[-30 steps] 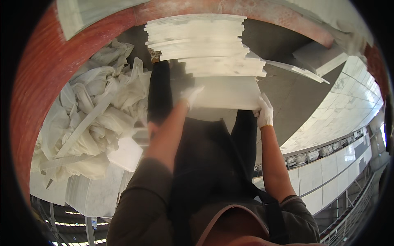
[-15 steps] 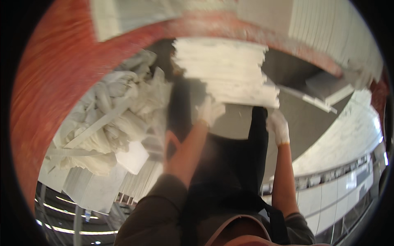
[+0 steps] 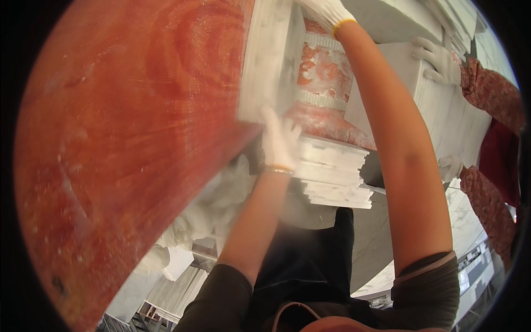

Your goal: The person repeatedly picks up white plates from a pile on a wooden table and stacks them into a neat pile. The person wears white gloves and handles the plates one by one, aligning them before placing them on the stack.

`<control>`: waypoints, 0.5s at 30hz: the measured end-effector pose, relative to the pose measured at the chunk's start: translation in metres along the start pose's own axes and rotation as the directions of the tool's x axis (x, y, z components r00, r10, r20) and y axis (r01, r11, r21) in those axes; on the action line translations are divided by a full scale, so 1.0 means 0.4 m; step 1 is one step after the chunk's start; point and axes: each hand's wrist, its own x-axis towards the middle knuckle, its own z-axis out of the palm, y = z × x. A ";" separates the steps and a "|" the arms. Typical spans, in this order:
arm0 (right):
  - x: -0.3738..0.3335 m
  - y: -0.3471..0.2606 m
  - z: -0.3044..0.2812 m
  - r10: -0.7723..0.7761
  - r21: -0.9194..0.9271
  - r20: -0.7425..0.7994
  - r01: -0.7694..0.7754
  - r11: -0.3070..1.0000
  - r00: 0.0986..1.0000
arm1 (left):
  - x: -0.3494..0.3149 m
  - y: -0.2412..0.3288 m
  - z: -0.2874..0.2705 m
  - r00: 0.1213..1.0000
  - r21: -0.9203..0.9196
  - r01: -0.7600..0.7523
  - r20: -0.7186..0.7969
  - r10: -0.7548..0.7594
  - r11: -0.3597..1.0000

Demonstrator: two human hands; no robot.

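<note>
I hold a white stone tile (image 3: pixel 270 61) upright on edge against a big red surface (image 3: pixel 127 138). My left hand (image 3: pixel 279 141), in a white glove, grips the tile's lower end. At the top of the picture my right hand (image 3: pixel 330 11), also gloved, holds its upper end. Just below my left hand lies a stack of white tiles (image 3: pixel 334 174). The tile is blurred.
At the right a co-worker in red patterned sleeves (image 3: pixel 489 88) holds a large white slab (image 3: pixel 442 110) with gloved hands (image 3: pixel 434 55). A red and white patterned column (image 3: pixel 326 83) stands behind the tile. Broken white pieces (image 3: pixel 221 205) lie below the red surface.
Both hands were on the top tile of the stack; now that tile is raised on edge beside the red surface. The view has swung upward, and a co-worker's arms have come into sight.
</note>
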 end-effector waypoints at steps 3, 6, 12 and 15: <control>0.039 0.049 0.049 0.132 0.152 0.046 -0.138 0.979 0.990 | 0.025 -0.014 -0.003 0.994 -0.030 0.035 -0.100 -0.038 0.999; 0.026 0.080 0.060 0.266 0.291 0.059 -0.272 0.917 0.962 | 0.032 -0.035 -0.001 0.996 -0.080 0.024 -0.089 -0.032 0.996; 0.013 0.104 -0.006 0.280 0.212 0.020 -0.278 0.937 0.960 | -0.005 -0.082 0.003 0.997 -0.047 0.009 0.075 -0.005 0.999; 0.037 0.118 -0.118 0.022 -0.635 0.492 0.342 0.693 0.870 | 0.028 -0.114 -0.033 0.920 -0.417 0.378 0.267 -0.287 0.826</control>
